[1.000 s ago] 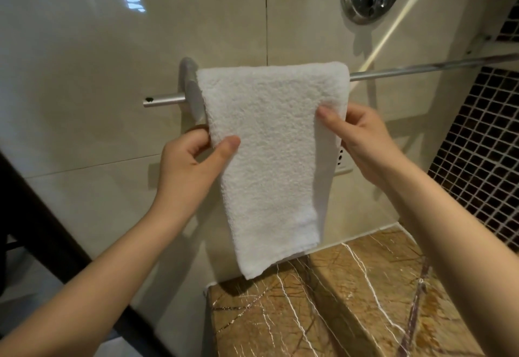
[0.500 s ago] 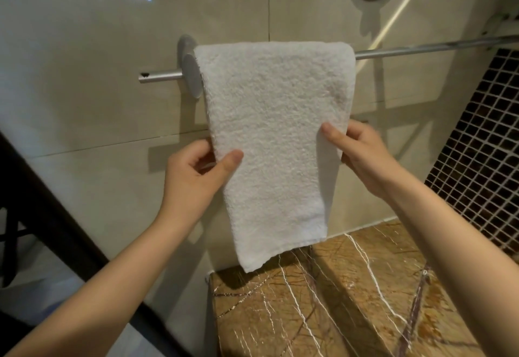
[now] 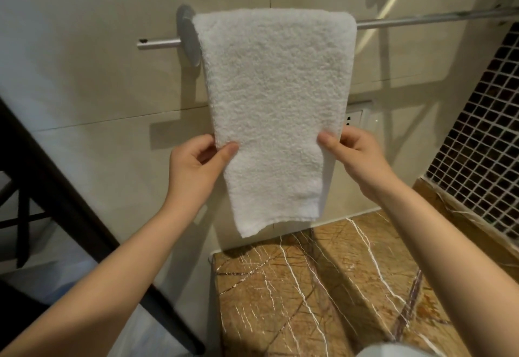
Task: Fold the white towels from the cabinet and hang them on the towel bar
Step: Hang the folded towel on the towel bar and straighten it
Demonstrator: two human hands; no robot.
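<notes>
Towel, white and folded into a long strip, is draped over the towel bar and held at both side edges. Nearest the camera, two bare forearms rise from 7 and 5 o'clock. Between them, at 5 o'clock, lies a brown marble surface veined in white; the towel's lower end hangs above its far edge. The left hand pinches the towel's left edge, thumb in front and fingers curled behind. The right hand pinches the right edge the same way. Both grips sit below the towel's middle. Further off, the towel bar runs toward 2 o'clock, its round mount just left of the towel at 11 o'clock. A wall socket peeks out beside the towel's right edge. Beige tiles back it all; dark mosaic fills 3 o'clock.
</notes>
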